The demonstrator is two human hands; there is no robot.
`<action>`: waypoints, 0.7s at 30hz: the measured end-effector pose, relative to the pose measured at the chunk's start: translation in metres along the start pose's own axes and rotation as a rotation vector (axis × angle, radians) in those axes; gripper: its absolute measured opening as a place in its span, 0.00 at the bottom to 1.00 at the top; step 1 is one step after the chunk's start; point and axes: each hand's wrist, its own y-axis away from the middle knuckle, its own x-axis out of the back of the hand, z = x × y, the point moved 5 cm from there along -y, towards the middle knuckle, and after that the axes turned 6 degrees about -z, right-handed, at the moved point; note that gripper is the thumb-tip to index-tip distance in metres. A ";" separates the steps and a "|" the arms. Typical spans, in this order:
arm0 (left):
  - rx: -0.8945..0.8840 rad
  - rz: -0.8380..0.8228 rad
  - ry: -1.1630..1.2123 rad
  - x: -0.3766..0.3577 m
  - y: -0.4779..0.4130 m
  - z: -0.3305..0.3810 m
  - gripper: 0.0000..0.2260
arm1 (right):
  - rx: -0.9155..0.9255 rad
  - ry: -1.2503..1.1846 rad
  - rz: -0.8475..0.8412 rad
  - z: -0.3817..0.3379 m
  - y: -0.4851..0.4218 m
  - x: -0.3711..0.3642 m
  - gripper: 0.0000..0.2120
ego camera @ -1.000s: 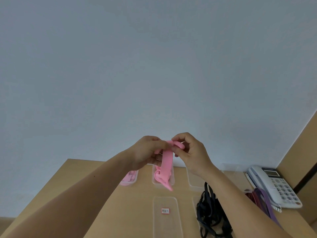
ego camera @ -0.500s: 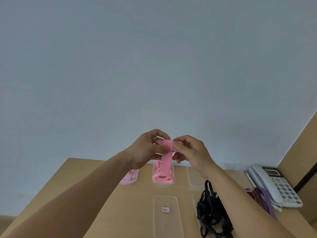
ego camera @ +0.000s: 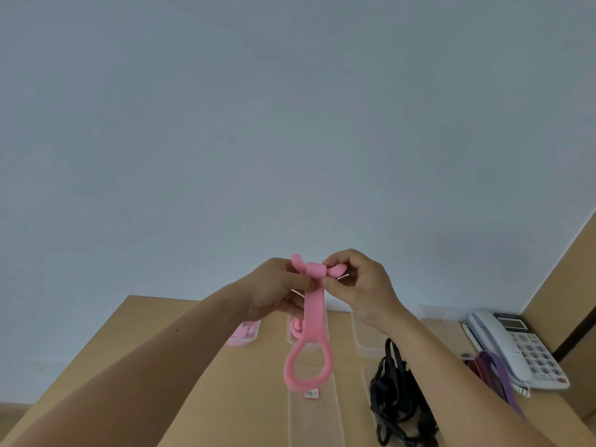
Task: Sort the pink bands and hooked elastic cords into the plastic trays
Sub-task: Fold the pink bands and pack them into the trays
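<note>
Pink band point(ego camera: 313, 321) hangs lengthwise from my left hand point(ego camera: 277, 291) and right hand point(ego camera: 362, 285), both pinching its folded top; loop dangles lowest, toward the clear tray point(ego camera: 317, 424) below.

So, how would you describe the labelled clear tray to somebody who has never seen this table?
On the wooden table, look at the row nearer to the viewer. The labelled tray lies just left of the pile of black hooked cords. Only it shows a small red-edged white label.

Two hands point(ego camera: 274, 291) point(ego camera: 361, 285), one telephone point(ego camera: 516, 346), at least two pink bands point(ego camera: 312, 321) point(ego camera: 295, 327) and five trays point(ego camera: 314, 424)
</note>
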 end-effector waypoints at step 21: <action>-0.167 0.081 -0.036 0.011 0.003 0.010 0.14 | -0.159 -0.105 -0.108 0.013 -0.010 -0.010 0.05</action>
